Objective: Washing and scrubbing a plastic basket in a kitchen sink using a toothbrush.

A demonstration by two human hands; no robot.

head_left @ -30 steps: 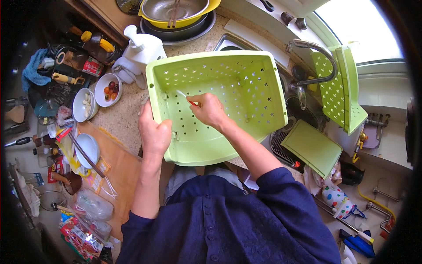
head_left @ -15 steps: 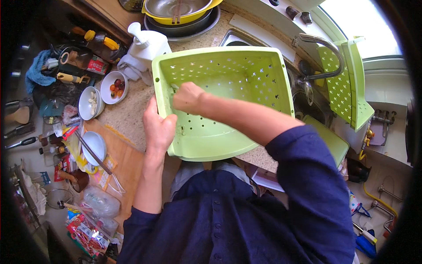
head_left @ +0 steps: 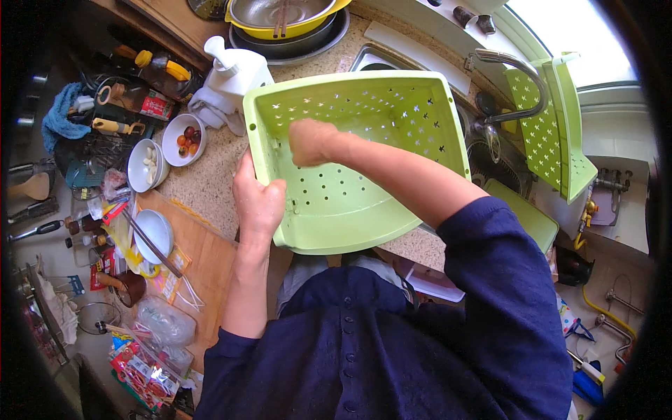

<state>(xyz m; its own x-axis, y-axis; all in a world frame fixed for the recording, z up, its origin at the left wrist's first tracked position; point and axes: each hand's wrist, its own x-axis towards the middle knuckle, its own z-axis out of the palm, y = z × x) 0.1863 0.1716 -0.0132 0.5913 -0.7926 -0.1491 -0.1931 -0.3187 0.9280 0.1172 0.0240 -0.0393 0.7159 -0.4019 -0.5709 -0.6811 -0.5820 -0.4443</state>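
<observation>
A light green plastic basket with star-shaped and round holes is tilted up in front of me, its open side toward me. My left hand grips its left rim, thumb on the near face and the other fingers behind the wall. Inside the basket, close to the left wall, is my right hand, curled into a fist and slightly blurred. Whatever that fist holds, if anything, is hidden. A second green piece with matching holes stands behind the tap by the window.
Left on the counter are a white pump bottle, a bowl of cherry tomatoes, a bowl of garlic cloves and a wooden board with packets. Stacked basins stand at the back. The sink lies behind the basket.
My right fist has moved slightly right, away from the basket's left wall. My left hand keeps its grip, and the basket has hardly moved.
</observation>
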